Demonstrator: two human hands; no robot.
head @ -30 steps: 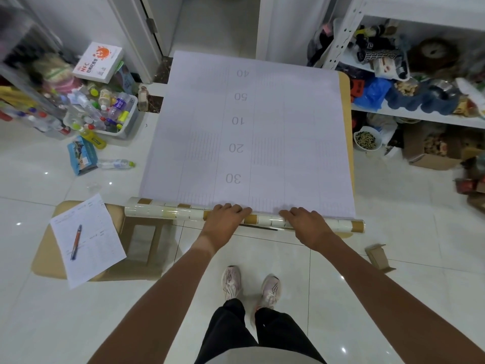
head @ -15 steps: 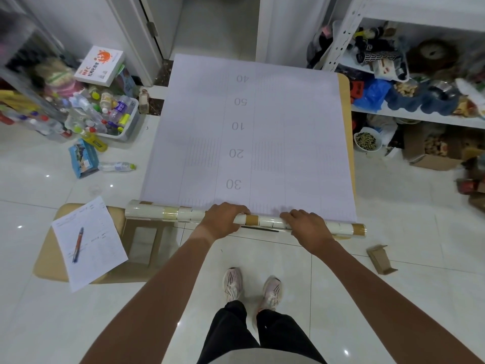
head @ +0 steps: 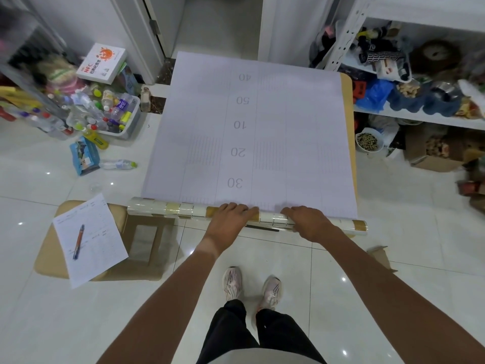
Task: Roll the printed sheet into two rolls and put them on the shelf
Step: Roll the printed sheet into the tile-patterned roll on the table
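**Both hands on the roll at the near table edge**

Floor [head: 39, 324]: pale glossy tile, takes up most of the view. Shelf [head: 420, 118], white metal, far right: crowded w/ bags, a blue egg-type tray, dark items; exact contents too blurred to name.

Printed sheet [head: 301, 132]: big pale sheet lying flat over a tan table [head: 347, 101], which shows only as a strip along the sheet's right side. Numbers 40, 50, 10, 20, 30 run down the centre, upside down from this view. Near end of the sheet is wound into a roll [head: 162, 210] w/ a cream and gold tile pattern on the outside; roll lies crosswise along the near table edge, sticking out past the sheet on both sides.

Left hand [head: 229, 219] and right hand [head: 308, 222] both rest on top of the roll near its middle, apart from each other, fingers curled over it toward the flat part of the sheet.

Low tan stool [head: 47, 261], left: a paper form [head: 99, 248] lies on it, a pen [head: 78, 241] on the form.

Containers:
- Clear bin [head: 133, 119], far left on floor: packed w/ plastic bottles, mixed cap colours.
- Cardboard box [head: 433, 161] under the shelf: open, brownish stuff inside, can't tell what.
- White bowl [head: 358, 145] beside table's right side: dark speckled contents.

Loose on floor by the bin: blue packet [head: 85, 156], one bottle [head: 118, 164] on its side. White box w/ orange print [head: 102, 63] sits above the bin.
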